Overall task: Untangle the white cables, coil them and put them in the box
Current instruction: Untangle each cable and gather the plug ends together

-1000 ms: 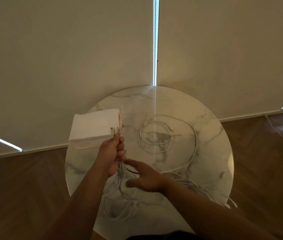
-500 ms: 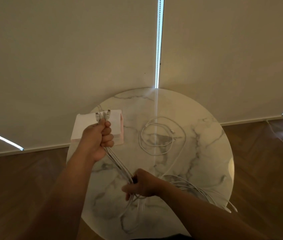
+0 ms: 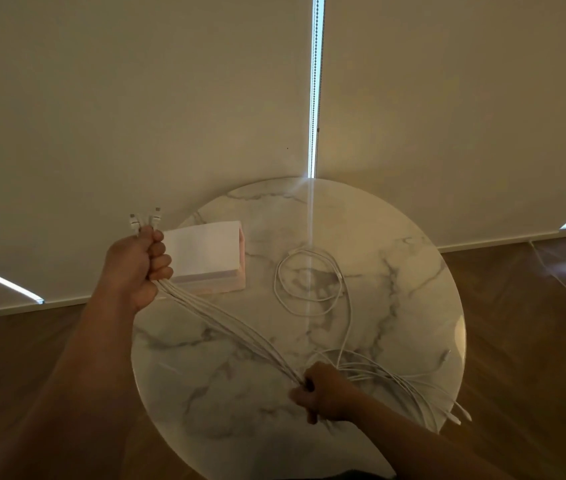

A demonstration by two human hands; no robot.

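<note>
Head view: a bundle of cables [image 3: 226, 327] is gripped just below its plugs [image 3: 144, 221] by the left hand [image 3: 136, 268], a fist closed round it and raised beside the box [image 3: 205, 258]. The bundle is stretched taut, slanting down to the right hand [image 3: 323, 393], whose fingers are curled round the strands low over the table [image 3: 396, 258]. The hands are held well apart. Beyond the right hand the strands fan out into loose tails [image 3: 423, 393], some hanging past the rim.

The step is judged to be straightening, with the strands run through the right fist. A light, sliding hold is called for, so that knots are felt and not pulled tight, with the plugs held level for an even coil.

A separate loop [image 3: 309, 282] lies on the marble to the right of the box. One strand runs from it toward the tails, so it may be dragged along. The overhanging tails may catch on the rim. Whether the box is open cannot be told. Blinds [image 3: 136, 98] and a bead chain [image 3: 319, 81] are seen behind the table, and a wooden floor [image 3: 534, 341] around it.
</note>
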